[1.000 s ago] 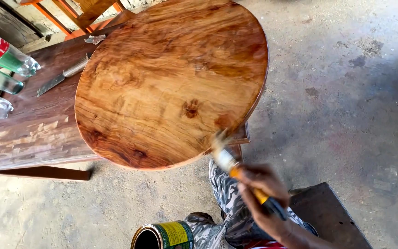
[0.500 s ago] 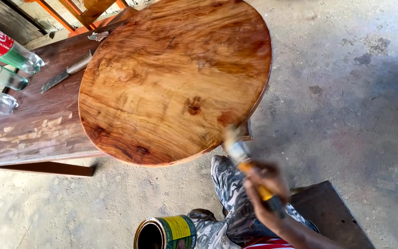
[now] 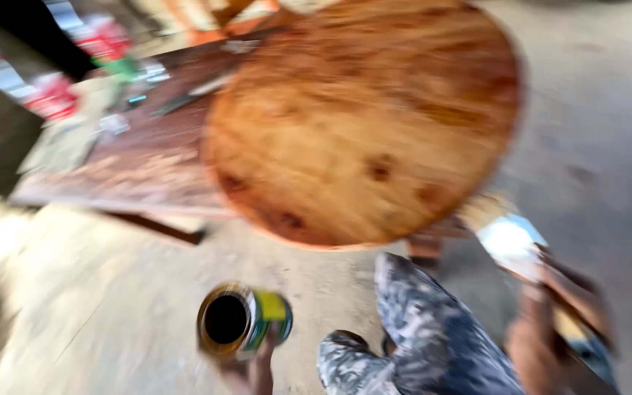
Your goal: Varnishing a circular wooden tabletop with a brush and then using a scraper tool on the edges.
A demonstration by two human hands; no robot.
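Observation:
The whole view is motion-blurred. A round, glossy wooden tabletop fills the upper middle. My right hand at the lower right is closed on a paintbrush, whose bristles sit just off the tabletop's near right edge. An open tin can with a yellow and green label shows at the bottom. My left hand is right under the can and seems to grip it. My leg in patterned trousers lies between the two hands.
A dark wooden board lies under the tabletop on the left, with bottles and small tools on it. Grey concrete floor surrounds everything. A dark gap sits at the far left.
The view has swung left and down and gone blurry. The can now sits further into view with my left hand under it. The brush has dropped slightly from the tabletop's edge.

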